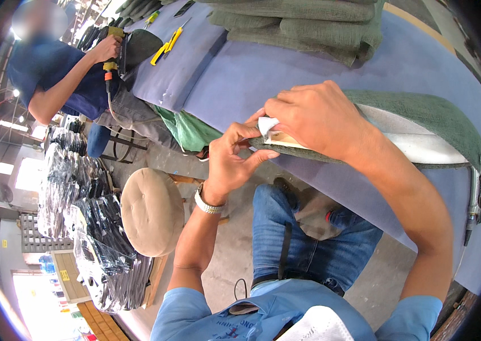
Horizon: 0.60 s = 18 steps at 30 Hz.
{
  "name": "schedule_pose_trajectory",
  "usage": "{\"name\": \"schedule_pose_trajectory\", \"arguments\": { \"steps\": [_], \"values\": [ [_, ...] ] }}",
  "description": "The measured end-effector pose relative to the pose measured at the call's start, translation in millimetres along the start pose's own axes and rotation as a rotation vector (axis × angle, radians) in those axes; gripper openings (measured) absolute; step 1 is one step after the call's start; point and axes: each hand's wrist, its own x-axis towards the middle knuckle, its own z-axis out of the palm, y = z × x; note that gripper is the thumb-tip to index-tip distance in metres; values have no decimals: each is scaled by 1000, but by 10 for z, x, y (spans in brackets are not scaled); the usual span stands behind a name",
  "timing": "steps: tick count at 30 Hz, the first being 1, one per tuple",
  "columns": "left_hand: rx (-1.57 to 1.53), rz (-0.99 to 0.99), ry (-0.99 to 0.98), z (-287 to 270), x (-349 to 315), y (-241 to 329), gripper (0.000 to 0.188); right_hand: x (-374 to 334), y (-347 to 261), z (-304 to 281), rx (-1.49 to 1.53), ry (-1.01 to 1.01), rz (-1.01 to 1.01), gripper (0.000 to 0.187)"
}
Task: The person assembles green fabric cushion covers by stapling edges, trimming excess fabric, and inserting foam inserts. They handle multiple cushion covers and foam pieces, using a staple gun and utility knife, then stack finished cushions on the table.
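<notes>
A long curved panel covered in dark green fabric (445, 111) lies across the table, its open back showing white padding (411, 145) and a pale wooden strip (286, 139). My left hand (233, 152), with a watch on its wrist, grips the panel's near left end, thumb below and fingers above. My right hand (314, 116) bends over the same end, its fingers closed at the corner. A small white flap of padding (267, 124) sticks up between both hands. My right fingertips are partly hidden.
Folded green fabric covers (308, 28) are piled on the blue-grey table (240, 74). Yellow-handled tools (166, 46) lie at the far left. An air tool (472, 199) rests at the right edge. A beige round stool (152, 211) stands left. A co-worker (61, 74) holds a power tool (112, 51).
</notes>
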Motion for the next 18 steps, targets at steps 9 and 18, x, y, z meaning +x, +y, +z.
{"name": "schedule_pose_trajectory", "arguments": {
  "steps": [9, 18],
  "values": [
    [231, 112, 35, 32, 218, 112, 44, 50, 92, -420, 269, -66, 95, 25],
    [233, 43, 46, -96, 334, 71, 40, -1780, 257, -1832, -108, 758, 320, 19]
  ]
}}
